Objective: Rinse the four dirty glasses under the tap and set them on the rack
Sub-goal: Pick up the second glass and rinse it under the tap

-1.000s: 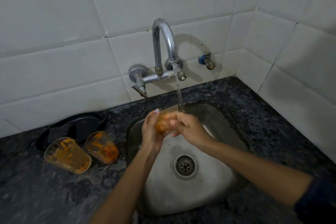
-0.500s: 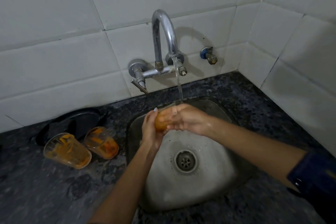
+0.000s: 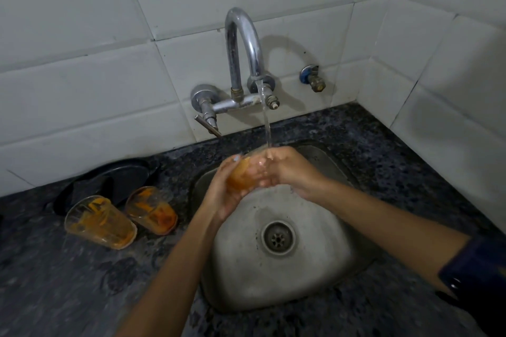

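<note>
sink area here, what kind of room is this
Most likely a home kitchen washing-up corner: a steel sink set in a dark speckled stone counter, a wall-mounted tap running against white tiles, and stained glasses waiting beside the basin.

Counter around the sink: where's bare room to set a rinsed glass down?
Free: dark counter right of the sink, up to the tiled corner; also the front-left counter below the two dirty glasses. Crowded: back left, where those glasses sit against a black pan. No rack in view.
</note>
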